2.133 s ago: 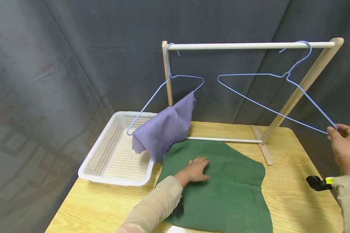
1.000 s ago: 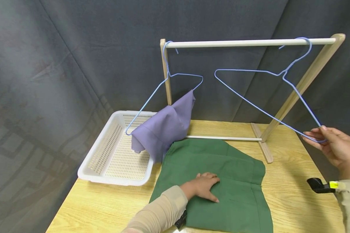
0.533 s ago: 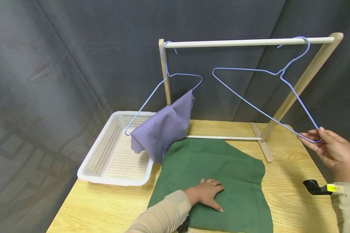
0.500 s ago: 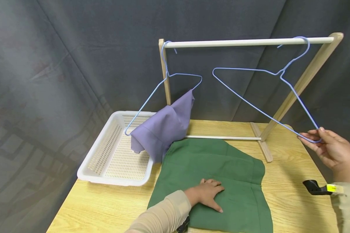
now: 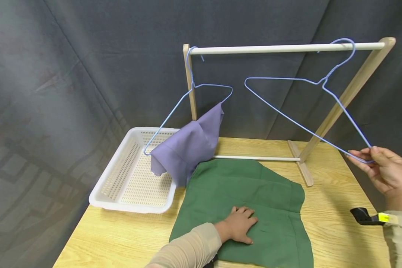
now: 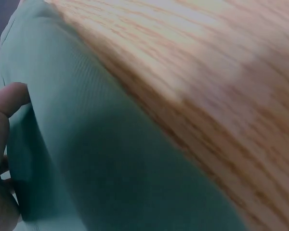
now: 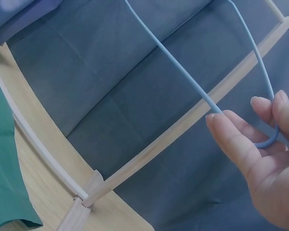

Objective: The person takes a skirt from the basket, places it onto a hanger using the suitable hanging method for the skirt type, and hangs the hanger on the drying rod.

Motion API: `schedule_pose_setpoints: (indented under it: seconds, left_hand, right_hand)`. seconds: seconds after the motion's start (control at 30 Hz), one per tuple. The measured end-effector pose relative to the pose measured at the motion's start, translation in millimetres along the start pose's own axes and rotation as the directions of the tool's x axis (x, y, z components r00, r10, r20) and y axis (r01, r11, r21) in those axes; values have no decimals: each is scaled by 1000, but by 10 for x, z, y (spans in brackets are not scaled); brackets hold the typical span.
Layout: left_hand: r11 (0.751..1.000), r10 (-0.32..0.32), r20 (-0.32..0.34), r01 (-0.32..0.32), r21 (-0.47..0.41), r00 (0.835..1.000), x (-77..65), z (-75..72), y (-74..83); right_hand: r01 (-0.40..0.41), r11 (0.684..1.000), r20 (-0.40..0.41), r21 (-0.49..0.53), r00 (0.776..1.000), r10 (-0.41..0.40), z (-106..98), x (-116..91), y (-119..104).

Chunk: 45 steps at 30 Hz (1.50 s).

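Observation:
My right hand (image 5: 390, 171) pinches the lower right corner of a blue wire clothes hanger (image 5: 278, 78). This hanger's hook is over the right end of the rack's white bar, its top curve standing slightly above the bar. The right wrist view shows thumb and fingers at the bent corner of the hanger (image 7: 183, 71). On a green cloth (image 5: 271, 193) with a seam, spread over the table, my left hand (image 5: 239, 225) rests with fingers apart. In the left wrist view, part of that hand (image 6: 1, 130) touches the green cloth (image 6: 106, 144).
A wooden rack (image 5: 348, 95) with a white bar stands behind the cloth. From its left end hangs another blue hanger (image 5: 207, 85), with a purple cloth (image 5: 191, 145) draped on it. A white perforated basket (image 5: 98, 197) sits on the table's left, partly under that cloth.
My left hand has slid right and toward me over the green cloth. My right hand shifted left, then slightly right, still holding the hanger; its hook has risen a little.

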<state>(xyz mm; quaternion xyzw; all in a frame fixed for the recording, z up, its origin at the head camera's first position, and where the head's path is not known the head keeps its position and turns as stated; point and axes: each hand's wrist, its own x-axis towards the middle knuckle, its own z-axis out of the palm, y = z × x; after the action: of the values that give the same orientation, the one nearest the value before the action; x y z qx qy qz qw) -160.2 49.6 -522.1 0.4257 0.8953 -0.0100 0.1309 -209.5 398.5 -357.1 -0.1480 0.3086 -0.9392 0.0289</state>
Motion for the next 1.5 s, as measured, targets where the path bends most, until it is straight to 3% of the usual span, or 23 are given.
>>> schedule_pose_setpoints:
  seconds: [0.23,0.47,0.73,0.83,1.2,1.37,1.5]
  left_hand:
    - [999,-37,3,37,16,999,44,-36,37]
    - [998,-47,-15,47,39,999,67,-10,54]
    - [998,-49,-72,53,43,996,39,15,62]
    - [998,-57,-87,60,30,995,33,0,65]
    - [995,-76,-125,84,59,989,65,-7,111]
    - [993,-96,-138,104,56,986,78,-6,114]
    - [992,-105,-143,113,50,984,96,-6,114]
  right_hand:
    - [22,997,119,69,992,-30,-10,11,29]
    - [48,995,59,87,997,-53,-40,-33,30]
    - [76,991,78,113,993,-85,-31,-31,1]
    - [89,987,120,132,987,-105,-39,-45,20]
    - [100,983,250,153,959,-137,-254,-330,136]
    - [92,976,249,198,958,-141,-315,-446,211]
    - [90,981,256,172,957,-133,-469,-562,258]
